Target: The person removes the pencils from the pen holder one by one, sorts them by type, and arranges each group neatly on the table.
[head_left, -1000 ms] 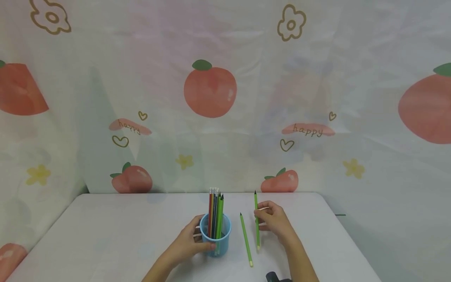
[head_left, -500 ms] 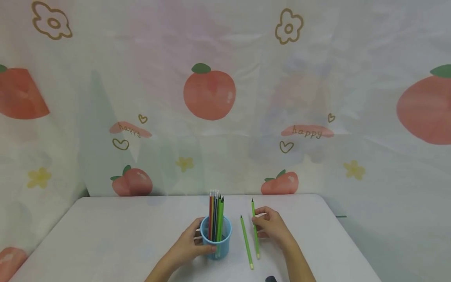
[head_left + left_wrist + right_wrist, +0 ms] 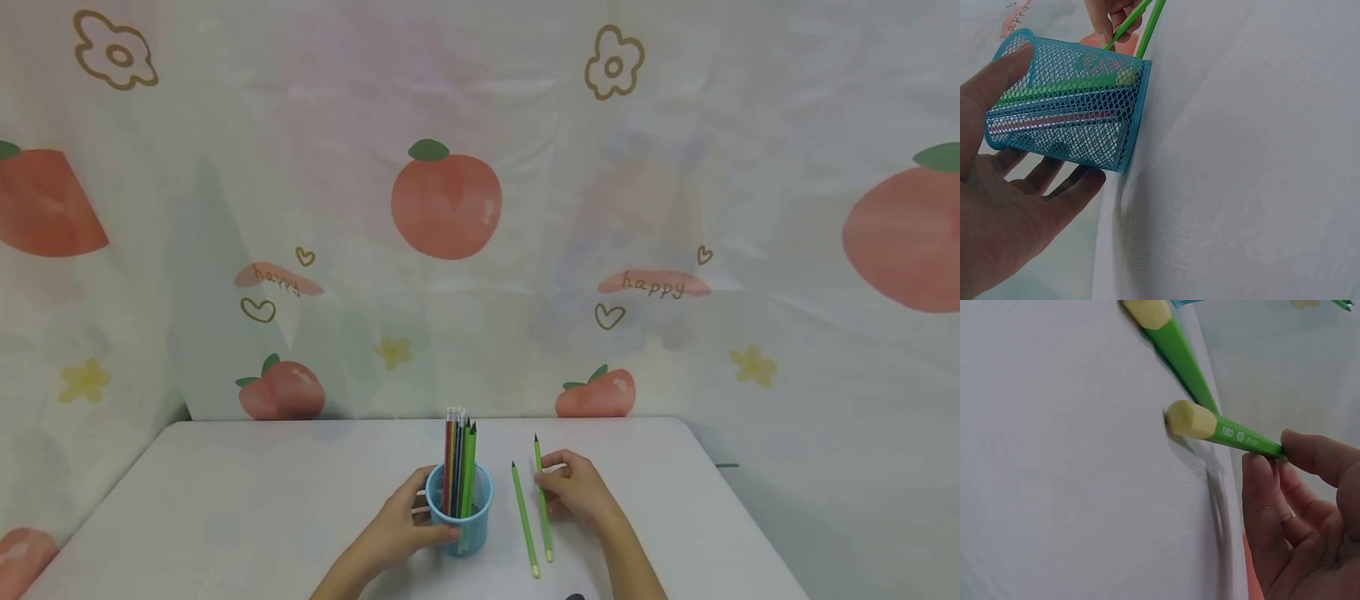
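Note:
My left hand (image 3: 397, 529) holds a blue mesh pencil cup (image 3: 472, 537) upright on the table, thumb on the near side and fingers round its left. Several pencils (image 3: 450, 458) stand in the cup, some green with dark tips up, others red or dark with pale ends up. To the cup's right, my right hand (image 3: 581, 492) pinches a green pencil (image 3: 543, 517) between thumb and fingers, dark tip away from me. In the right wrist view, that pencil's cream end (image 3: 1191, 420) is close to the table. A second green pencil (image 3: 525, 521) lies between cup and right hand.
The white table (image 3: 285, 492) ends at a back edge against a hanging cloth (image 3: 487, 333) printed with fruit and flowers. Part of a dark object (image 3: 575, 597) shows at the bottom edge of the head view, near the right forearm.
The pencil in my right hand has shifted slightly left, nearer the loose green one. The head view has tilted up a little, so the dark object has mostly slipped out of view.

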Tool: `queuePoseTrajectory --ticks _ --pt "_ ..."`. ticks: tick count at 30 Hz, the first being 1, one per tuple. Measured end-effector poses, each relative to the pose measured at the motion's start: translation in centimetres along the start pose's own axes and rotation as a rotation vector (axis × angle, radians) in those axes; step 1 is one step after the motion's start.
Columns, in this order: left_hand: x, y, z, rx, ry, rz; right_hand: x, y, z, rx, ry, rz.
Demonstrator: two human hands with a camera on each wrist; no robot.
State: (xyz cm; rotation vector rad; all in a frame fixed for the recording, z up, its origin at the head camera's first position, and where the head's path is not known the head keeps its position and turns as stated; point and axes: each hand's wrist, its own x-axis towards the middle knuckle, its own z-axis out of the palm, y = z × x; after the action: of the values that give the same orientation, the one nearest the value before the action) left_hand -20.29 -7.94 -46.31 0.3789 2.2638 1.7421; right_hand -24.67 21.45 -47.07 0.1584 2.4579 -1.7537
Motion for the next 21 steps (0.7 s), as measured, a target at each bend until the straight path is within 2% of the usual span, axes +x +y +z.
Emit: queuePoseTrajectory --ticks 12,18,21 --pt "-0.20 -0.04 -0.08 0.006 0.004 0.005 -0.69 0.22 0.10 -0.036 -0.065 0.015" --pt "0.07 -0.26 -0.01 0.005 0.000 -0.007 -0.89 -0.10 0.10 -0.121 -0.045 0.038" --pt "0.17 -0.25 0.00 0.017 0.005 -0.010 -0.95 -0.27 0.03 -0.124 -0.046 0.037"
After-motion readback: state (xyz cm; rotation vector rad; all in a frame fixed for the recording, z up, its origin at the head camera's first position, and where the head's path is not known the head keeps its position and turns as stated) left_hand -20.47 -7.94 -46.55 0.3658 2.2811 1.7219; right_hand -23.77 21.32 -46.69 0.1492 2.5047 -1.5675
